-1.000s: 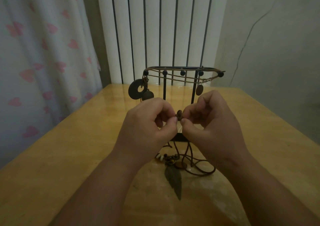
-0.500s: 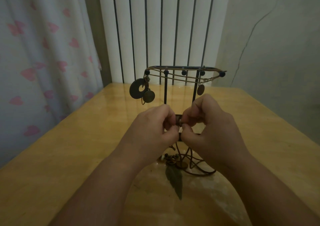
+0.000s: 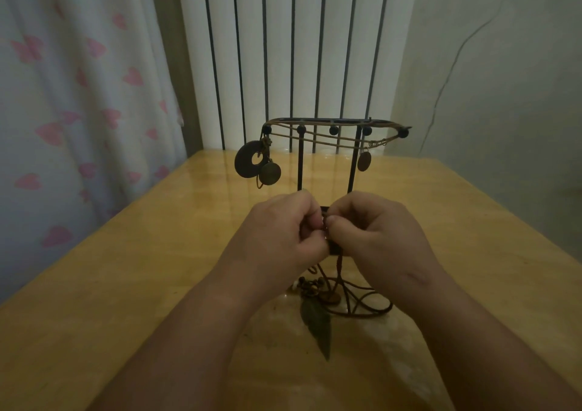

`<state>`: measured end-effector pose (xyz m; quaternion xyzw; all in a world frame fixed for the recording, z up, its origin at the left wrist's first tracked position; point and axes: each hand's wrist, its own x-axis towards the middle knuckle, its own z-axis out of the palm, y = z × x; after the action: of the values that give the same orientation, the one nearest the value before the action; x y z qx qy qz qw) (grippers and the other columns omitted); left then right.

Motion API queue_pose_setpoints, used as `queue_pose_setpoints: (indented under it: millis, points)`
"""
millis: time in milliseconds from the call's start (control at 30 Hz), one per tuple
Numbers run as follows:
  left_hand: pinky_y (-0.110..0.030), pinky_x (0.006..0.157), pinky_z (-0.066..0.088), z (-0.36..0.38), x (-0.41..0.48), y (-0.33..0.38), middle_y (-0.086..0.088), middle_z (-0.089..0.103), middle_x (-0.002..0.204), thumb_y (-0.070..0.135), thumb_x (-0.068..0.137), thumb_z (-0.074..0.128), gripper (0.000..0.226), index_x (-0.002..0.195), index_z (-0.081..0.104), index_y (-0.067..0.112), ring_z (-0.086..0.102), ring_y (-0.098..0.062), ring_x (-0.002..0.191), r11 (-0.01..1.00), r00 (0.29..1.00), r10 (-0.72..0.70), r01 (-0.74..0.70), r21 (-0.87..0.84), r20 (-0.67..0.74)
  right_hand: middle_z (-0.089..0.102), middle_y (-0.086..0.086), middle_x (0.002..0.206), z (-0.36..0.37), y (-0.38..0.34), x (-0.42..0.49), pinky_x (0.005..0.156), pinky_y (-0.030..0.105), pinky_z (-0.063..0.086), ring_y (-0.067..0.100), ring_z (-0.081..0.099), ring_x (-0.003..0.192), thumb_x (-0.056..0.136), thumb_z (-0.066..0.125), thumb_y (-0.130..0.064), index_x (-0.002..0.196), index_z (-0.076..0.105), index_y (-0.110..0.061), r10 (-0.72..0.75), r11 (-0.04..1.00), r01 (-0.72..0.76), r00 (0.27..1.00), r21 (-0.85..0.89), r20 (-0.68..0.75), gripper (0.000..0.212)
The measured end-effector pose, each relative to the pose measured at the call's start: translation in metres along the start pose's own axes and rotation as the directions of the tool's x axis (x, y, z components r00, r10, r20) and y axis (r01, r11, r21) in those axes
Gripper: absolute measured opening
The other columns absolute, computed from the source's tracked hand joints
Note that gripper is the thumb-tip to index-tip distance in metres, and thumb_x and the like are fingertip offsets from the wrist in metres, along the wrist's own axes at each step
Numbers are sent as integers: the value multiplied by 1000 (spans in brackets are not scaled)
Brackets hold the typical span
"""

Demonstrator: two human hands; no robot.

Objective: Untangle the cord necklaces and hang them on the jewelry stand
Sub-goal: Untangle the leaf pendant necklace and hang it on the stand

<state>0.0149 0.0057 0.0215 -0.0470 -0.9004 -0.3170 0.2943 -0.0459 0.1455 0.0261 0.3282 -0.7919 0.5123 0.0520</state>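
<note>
Your left hand [image 3: 283, 234] and right hand [image 3: 374, 237] meet fingertip to fingertip, both pinching the cord [image 3: 341, 281] just above the table [image 3: 126, 269]. Its tangle lies below, near the stand [image 3: 333, 127].

No text, label, brand, number or sign can be read. The round pendants [image 3: 271, 173] hanging at the left end of the stand [image 3: 300, 165] and the oval pendant [image 3: 364, 160] at its right end are too dim and small to show whether they bear any marking
</note>
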Motion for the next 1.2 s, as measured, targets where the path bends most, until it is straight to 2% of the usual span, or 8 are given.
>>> queue_pose_setpoints:
  millis: [267, 433, 533, 600, 667, 800, 1000, 1200]
  points:
    - [-12, 53, 40, 3, 0, 0, 9, 48, 70, 22, 80, 58, 13, 74, 49, 28, 47, -3, 64, 997, 999, -9, 6, -78, -36, 70, 10, 83, 5, -1, 0, 77, 41, 58, 26, 65, 80, 94, 56, -19, 89, 70, -9, 269, 856, -290, 957, 428, 112, 17]
    - [-16, 53, 42, 6, 0, 0, 7, 52, 72, 15, 83, 62, 17, 76, 51, 27, 48, -6, 64, 992, 998, -5, -3, -129, -68, 61, 7, 79, 3, 1, 2, 64, 27, 49, 14, 54, 68, 95, 52, -15, 97, 70, -2, 334, 659, -427, 904, 619, 269, 21]
    - [-14, 54, 42, 4, 0, 1, 11, 52, 70, 19, 83, 62, 16, 78, 53, 31, 50, -3, 64, 991, 995, -14, 1, -131, -97, 66, 4, 79, 0, 3, 2, 64, 26, 51, 13, 58, 71, 96, 53, -14, 100, 69, -4, 309, 648, -403, 915, 646, 261, 19]
    - [-14, 55, 43, 2, 0, 1, 12, 52, 70, 16, 83, 65, 17, 80, 55, 30, 51, -4, 66, 994, 993, -3, -9, -105, -118, 68, 7, 82, -1, 4, 2, 68, 27, 54, 17, 61, 76, 96, 54, -13, 102, 68, -4, 292, 691, -357, 933, 628, 209, 18]
    - [-15, 56, 44, 0, 0, 1, 12, 53, 70, 16, 83, 66, 16, 82, 57, 29, 52, -6, 67, 997, 993, 9, -19, -79, -121, 71, 5, 85, -1, 4, 1, 74, 31, 56, 21, 64, 79, 96, 56, -15, 97, 70, -11, 250, 810, -272, 962, 519, 113, 15]
    - [-13, 58, 43, 0, -1, 1, 13, 53, 71, 21, 84, 64, 7, 82, 59, 25, 53, -6, 69, 998, 990, 33, -39, -44, -137, 70, -8, 84, 1, 3, -1, 70, 24, 55, 5, 66, 79, 95, 57, -22, 92, 69, -27, 132, 961, -128, 991, 244, -1, 13]
    - [-14, 60, 42, 0, 0, 0, 14, 51, 71, 19, 84, 66, 11, 80, 58, 25, 51, -5, 72, 997, 988, 53, -45, 56, -148, 67, -11, 81, 1, 3, 0, 69, 21, 55, 1, 63, 80, 95, 57, -22, 88, 67, -34, 35, 994, -33, 999, 100, -20, 17]
    - [-8, 61, 39, 4, 0, 1, 13, 49, 72, 21, 84, 65, 16, 78, 53, 30, 48, 3, 72, 998, 996, -40, 44, 54, -85, 68, -10, 81, 0, 3, 0, 76, 32, 58, 5, 64, 79, 94, 58, -21, 90, 67, -33, 17, 998, -16, 1000, 66, -15, 15]
